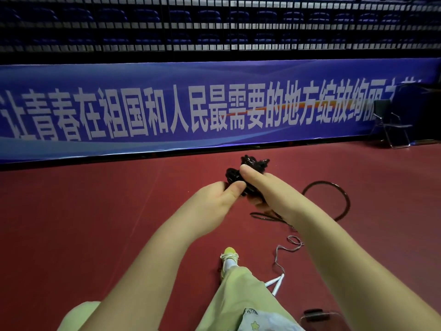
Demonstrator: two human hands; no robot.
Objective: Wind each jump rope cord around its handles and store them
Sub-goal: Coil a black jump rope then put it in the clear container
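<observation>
A black jump rope bundle (251, 169), glossy cord wound into a clump, is held up in front of me over the red floor. My right hand (260, 187) grips it from the right, thumb pressed on top. My left hand (220, 197) pinches its lower left side with thumb and fingers. The handles are hidden inside the clump and my hands. A loose black cord loop (343, 199) lies on the floor to the right. Lower down lies a second rope with white handles (276, 283) and a thin grey cord (286, 247).
A long blue banner (214, 108) runs along the barrier ahead, with dark stands above. A black folding chair (391, 125) stands at the far right. My leg in green trousers and a yellow shoe (229, 255) stretch forward. A dark object (313, 315) lies at lower right.
</observation>
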